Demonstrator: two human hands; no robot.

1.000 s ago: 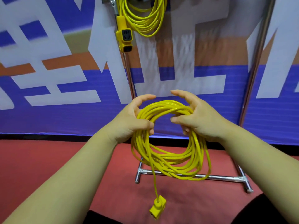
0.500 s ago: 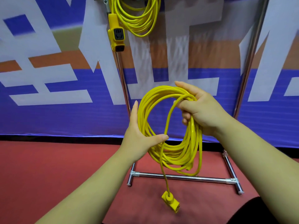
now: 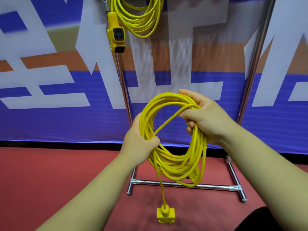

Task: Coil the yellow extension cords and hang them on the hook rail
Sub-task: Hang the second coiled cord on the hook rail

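The left hand (image 3: 139, 142) now has its fingers and thumb wrapped round the left side of the yellow coil (image 3: 175, 167). Half a second ago it lay flat against the strands with only the thumb hooked under, and a second ago it sat up at the top, close to the other hand. The right hand (image 3: 206, 119) keeps its grasp on the upper right of the bundle, fingers curled through the loops, and has risen slightly. Between the two hands one loose strand (image 3: 166, 124) slants across the opening of the coil, and below the left hand a tail drops straight down to the plug (image 3: 165, 214), which dangles just above the red floor (image 3: 50, 180). The coil is therefore gathered and held at two points in front of the metal rack (image 3: 183, 185). The coiling looks all but finished, with that last strand and the tail probably still to be tucked or wrapped. Above, another yellow cord (image 3: 138, 22) already hangs from the top of the rack with its socket block (image 3: 116, 34) beside it, against the blue and white banner (image 3: 50, 122). The hook itself is out of view, so lifting this coil up there remains to be done.
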